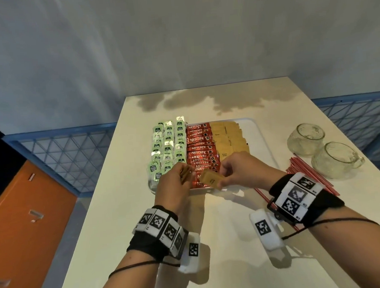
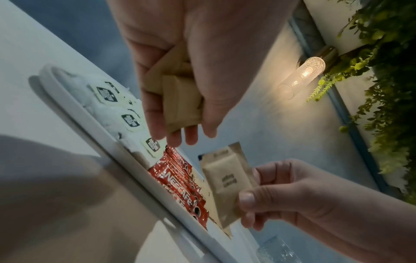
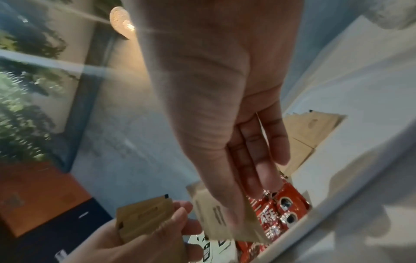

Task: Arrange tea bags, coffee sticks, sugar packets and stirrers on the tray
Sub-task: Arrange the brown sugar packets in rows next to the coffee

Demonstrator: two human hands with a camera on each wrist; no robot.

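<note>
A white tray (image 1: pixel 258 130) on the table holds rows of green tea bags (image 1: pixel 169 145), red coffee sticks (image 1: pixel 201 149) and brown sugar packets (image 1: pixel 228 139). My left hand (image 1: pixel 176 182) hovers over the tray's near edge and grips a small stack of brown sugar packets (image 2: pixel 180 99). My right hand (image 1: pixel 235 172) pinches a single brown sugar packet (image 1: pixel 211 179) just beside the left hand, above the coffee sticks (image 3: pixel 281 210). Red stirrers (image 1: pixel 306 170) lie on the table to the right of the tray.
Two glass mugs (image 1: pixel 306 139) (image 1: pixel 334 159) stand on the table right of the tray, behind the stirrers. The tray's right strip is bare. A blue mesh railing (image 1: pixel 69 151) and an orange surface (image 1: pixel 26 209) lie beyond the table's left edge.
</note>
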